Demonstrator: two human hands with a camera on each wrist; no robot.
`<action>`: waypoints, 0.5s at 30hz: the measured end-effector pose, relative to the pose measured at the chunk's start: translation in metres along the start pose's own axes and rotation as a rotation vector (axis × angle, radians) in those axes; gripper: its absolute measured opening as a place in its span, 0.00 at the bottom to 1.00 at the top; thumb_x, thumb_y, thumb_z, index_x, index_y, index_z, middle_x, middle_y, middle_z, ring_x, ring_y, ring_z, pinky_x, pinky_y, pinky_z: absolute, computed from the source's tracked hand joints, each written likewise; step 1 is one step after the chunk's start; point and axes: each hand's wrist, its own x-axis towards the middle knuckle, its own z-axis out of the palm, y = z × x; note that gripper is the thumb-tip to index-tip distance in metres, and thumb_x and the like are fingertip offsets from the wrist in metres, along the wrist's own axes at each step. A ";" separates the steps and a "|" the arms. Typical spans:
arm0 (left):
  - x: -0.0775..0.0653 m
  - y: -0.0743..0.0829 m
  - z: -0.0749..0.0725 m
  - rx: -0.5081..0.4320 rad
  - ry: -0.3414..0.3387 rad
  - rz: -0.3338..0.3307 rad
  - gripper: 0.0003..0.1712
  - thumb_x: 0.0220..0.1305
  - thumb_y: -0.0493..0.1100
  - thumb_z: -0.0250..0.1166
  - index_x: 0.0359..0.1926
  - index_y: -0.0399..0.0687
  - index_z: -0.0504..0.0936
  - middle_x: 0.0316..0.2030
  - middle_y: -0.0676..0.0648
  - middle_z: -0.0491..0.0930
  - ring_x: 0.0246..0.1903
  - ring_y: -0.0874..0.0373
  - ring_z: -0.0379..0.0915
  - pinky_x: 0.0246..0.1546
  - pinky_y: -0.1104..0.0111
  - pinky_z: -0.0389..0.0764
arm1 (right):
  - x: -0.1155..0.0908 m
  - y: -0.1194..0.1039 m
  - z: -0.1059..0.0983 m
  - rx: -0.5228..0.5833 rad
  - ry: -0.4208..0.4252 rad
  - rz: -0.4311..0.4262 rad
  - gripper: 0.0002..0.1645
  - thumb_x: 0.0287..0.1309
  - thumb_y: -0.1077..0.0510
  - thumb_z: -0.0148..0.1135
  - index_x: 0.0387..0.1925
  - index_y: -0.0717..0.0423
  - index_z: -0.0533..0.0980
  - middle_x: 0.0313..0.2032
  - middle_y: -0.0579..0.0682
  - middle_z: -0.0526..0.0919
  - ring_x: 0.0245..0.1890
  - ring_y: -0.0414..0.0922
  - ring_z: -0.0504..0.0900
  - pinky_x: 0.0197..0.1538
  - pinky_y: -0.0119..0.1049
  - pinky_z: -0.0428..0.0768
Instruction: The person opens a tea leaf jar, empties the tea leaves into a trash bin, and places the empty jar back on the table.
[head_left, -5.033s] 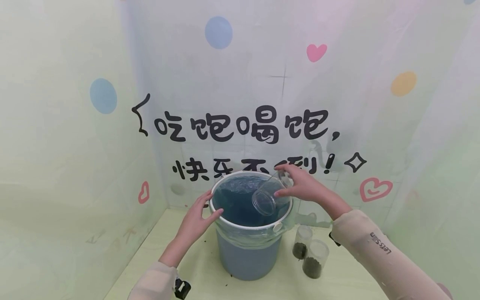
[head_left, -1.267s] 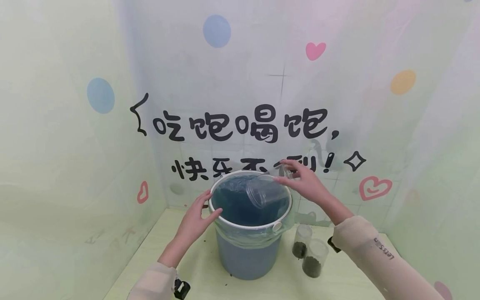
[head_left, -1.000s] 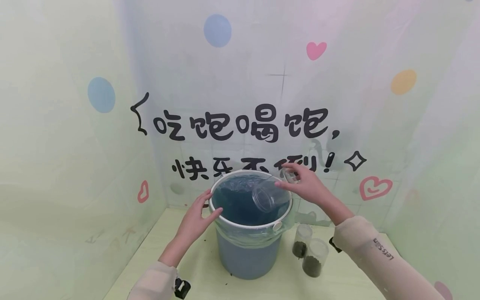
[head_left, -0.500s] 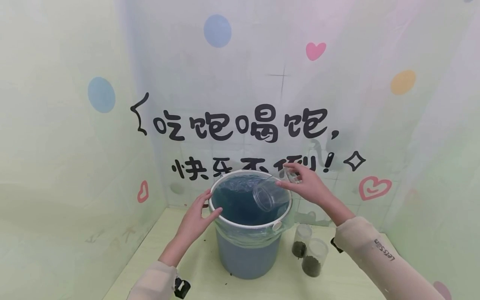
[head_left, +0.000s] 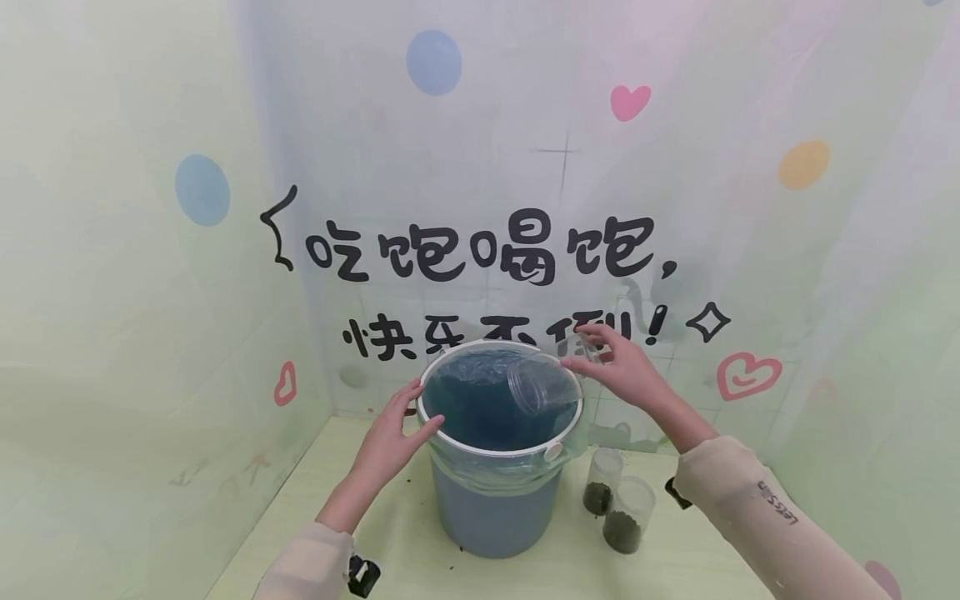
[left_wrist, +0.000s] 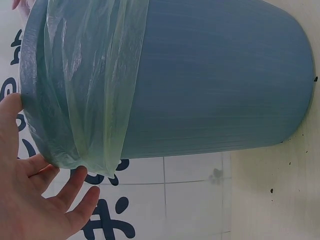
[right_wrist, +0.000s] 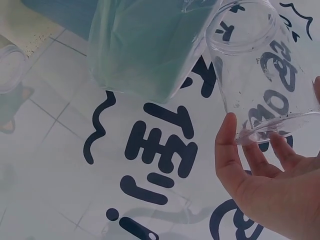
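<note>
A blue trash bin (head_left: 495, 525) with a white rim stands upright on the table, a pale green bag (head_left: 501, 477) folded over its edge. My left hand (head_left: 386, 442) rests on the bin's left rim, thumb and fingers spread wide. In the left wrist view its fingertips (left_wrist: 80, 172) touch the bag. With my right hand (head_left: 611, 367) I hold a clear plastic jar (head_left: 551, 387) by its base, tilted so that its threaded mouth points down over the bin. The right wrist view shows the jar's wall (right_wrist: 245, 80) see-through, with a few specks on it.
Two clear jars, one behind (head_left: 602, 479) and one in front (head_left: 626, 525), stand right of the bin, each partly filled with dark granules. Dark crumbs dot the table (head_left: 405, 533). A printed backdrop (head_left: 480, 167) closes in the back and sides.
My right hand and the tilted jar have shifted a little to the right over the bin, after a dip further left 1.3 s ago. My left hand has stayed on the rim.
</note>
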 end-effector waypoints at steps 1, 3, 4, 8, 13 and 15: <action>0.000 0.000 0.000 0.000 0.000 0.000 0.44 0.65 0.61 0.65 0.75 0.46 0.62 0.77 0.44 0.57 0.66 0.42 0.70 0.64 0.42 0.73 | 0.000 0.000 0.000 0.010 0.001 0.000 0.43 0.61 0.39 0.65 0.71 0.53 0.64 0.67 0.63 0.71 0.60 0.64 0.77 0.54 0.55 0.83; 0.000 0.000 0.000 0.000 -0.002 0.000 0.44 0.66 0.61 0.65 0.75 0.46 0.62 0.77 0.44 0.57 0.66 0.42 0.70 0.64 0.42 0.73 | -0.001 0.001 -0.001 0.030 0.003 0.006 0.43 0.61 0.39 0.66 0.71 0.53 0.64 0.67 0.64 0.71 0.60 0.64 0.78 0.53 0.52 0.84; 0.000 -0.001 0.000 0.000 -0.002 0.001 0.44 0.66 0.61 0.65 0.75 0.46 0.62 0.77 0.44 0.57 0.66 0.41 0.69 0.64 0.42 0.73 | -0.001 0.001 -0.001 0.045 0.002 0.010 0.43 0.61 0.40 0.66 0.71 0.53 0.63 0.67 0.64 0.70 0.61 0.64 0.77 0.52 0.52 0.85; 0.000 -0.001 0.000 -0.002 -0.003 0.002 0.44 0.66 0.61 0.64 0.75 0.46 0.62 0.77 0.44 0.57 0.66 0.41 0.70 0.64 0.42 0.72 | -0.003 0.003 -0.003 0.095 -0.004 0.021 0.42 0.62 0.42 0.65 0.71 0.54 0.62 0.67 0.66 0.69 0.61 0.63 0.77 0.51 0.49 0.86; 0.001 -0.001 0.000 -0.003 -0.002 0.006 0.44 0.66 0.61 0.64 0.75 0.46 0.62 0.77 0.43 0.57 0.66 0.41 0.70 0.64 0.42 0.73 | -0.004 0.005 -0.006 0.127 -0.006 0.033 0.42 0.64 0.43 0.63 0.71 0.57 0.60 0.68 0.68 0.66 0.62 0.64 0.76 0.51 0.50 0.85; 0.001 -0.001 0.000 -0.002 0.000 0.007 0.44 0.66 0.60 0.65 0.75 0.46 0.62 0.76 0.43 0.57 0.66 0.41 0.70 0.64 0.42 0.73 | -0.004 0.005 -0.006 0.135 -0.005 0.044 0.43 0.64 0.43 0.63 0.71 0.58 0.59 0.69 0.68 0.65 0.64 0.64 0.75 0.52 0.51 0.85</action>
